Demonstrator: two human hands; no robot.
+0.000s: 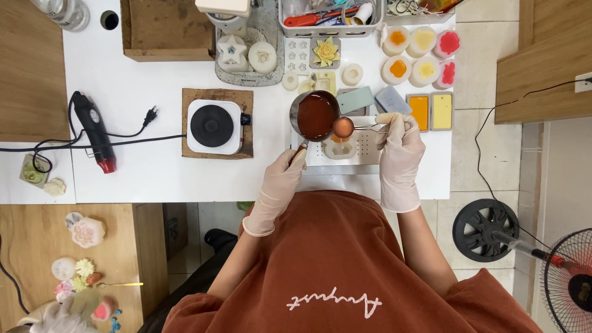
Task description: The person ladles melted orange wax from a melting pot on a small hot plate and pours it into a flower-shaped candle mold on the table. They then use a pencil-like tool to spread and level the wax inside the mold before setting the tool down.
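Observation:
My left hand (282, 180), in a pale glove, grips the handle of a small steel saucepan (314, 115) filled with dark red-brown liquid. My right hand (399, 148), also gloved, holds the handle of a small strainer (343, 127) right beside the pan's rim. Under the strainer a white mould (340, 148) rests on a white perforated tray (367, 151). Both hands hover over the front of the white table (148, 92).
A small white hot plate (213, 126) on a wooden board lies left of the pan. Further left is a black and red heat gun (94, 131) with its cable. Filled round moulds (422, 54) and rectangular moulds (430, 111) stand at the right. A fan (570, 283) stands on the floor.

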